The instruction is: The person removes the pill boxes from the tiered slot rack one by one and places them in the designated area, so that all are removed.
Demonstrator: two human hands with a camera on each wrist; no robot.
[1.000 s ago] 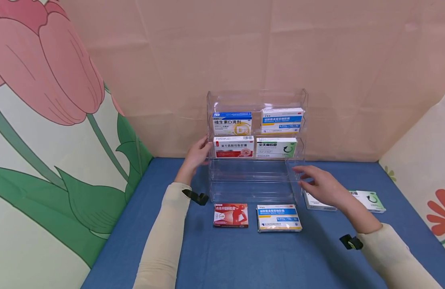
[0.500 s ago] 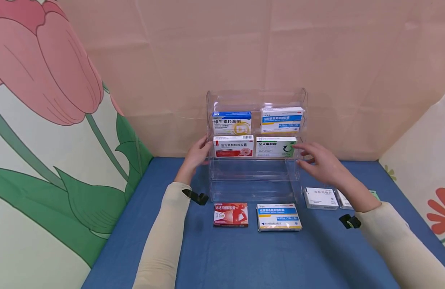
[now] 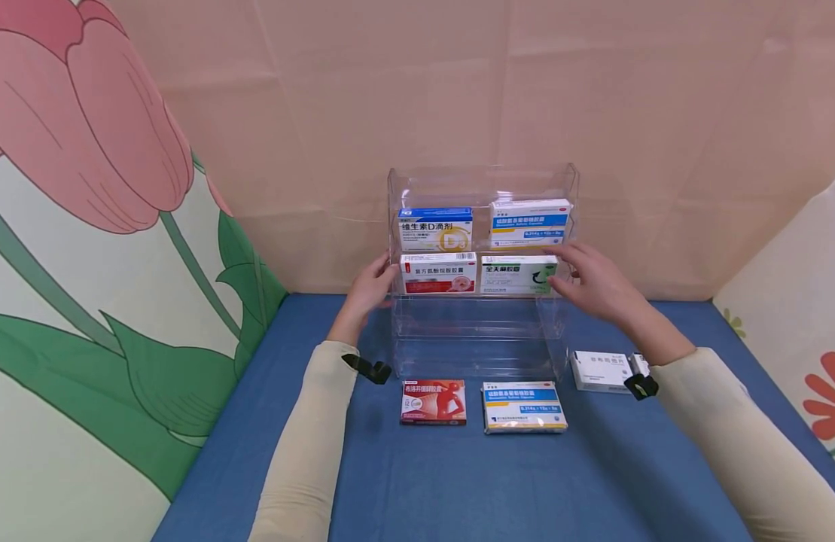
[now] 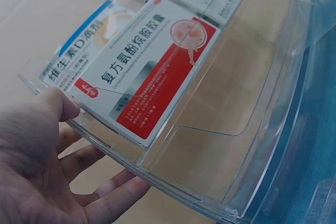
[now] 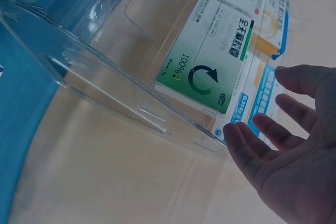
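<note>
On the bench, a clear rack is holding four boxes; a red box, blue-and-white box and white box are lying outside, so filling seems unfinished. Left hand is gripping the rack's left side; right hand, fingers apart, is hanging beside its right.

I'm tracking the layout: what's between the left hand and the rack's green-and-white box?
A white-and-red box in the clear rack; the head view shows it.

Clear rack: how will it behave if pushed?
The rack is probably stiff, its clear panels standing straight; likely light for its size, since they look thin. It may tip if pushed up high, being tall with boxes sitting in its upper tiers.
</note>
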